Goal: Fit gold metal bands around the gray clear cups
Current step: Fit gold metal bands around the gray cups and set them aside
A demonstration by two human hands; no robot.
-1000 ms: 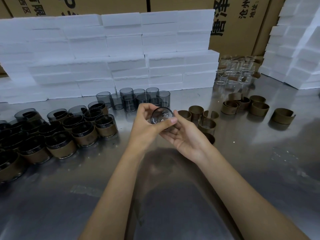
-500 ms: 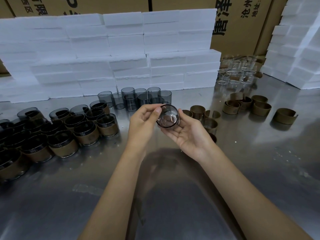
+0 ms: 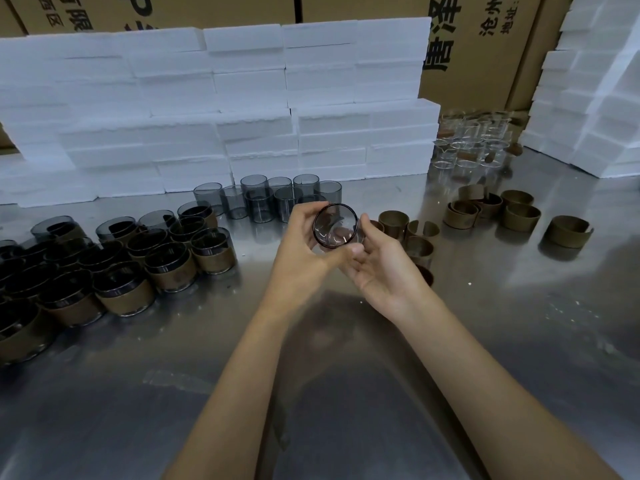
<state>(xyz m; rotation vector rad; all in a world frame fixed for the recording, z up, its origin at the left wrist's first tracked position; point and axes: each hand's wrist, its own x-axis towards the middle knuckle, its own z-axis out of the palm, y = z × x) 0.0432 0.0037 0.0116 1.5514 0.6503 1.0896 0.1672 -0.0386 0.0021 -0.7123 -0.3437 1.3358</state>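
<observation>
Above the middle of the steel table [image 3: 485, 341], our left hand [image 3: 304, 251] and right hand [image 3: 381, 265] share a grip on one gray clear cup [image 3: 335, 226], tilted with its mouth toward us and no band on it. Along the left edge sit many banded cups [image 3: 173, 268], done. Toward the far edge, bare gray cups [image 3: 258, 199] wait; loose gold bands [image 3: 519, 216] lie toward the right. We judge the job well over halfway.

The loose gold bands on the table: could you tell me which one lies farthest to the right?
The lone gold band at the far right, set apart from the cluster of bands to its left, with its open gap showing.
</observation>
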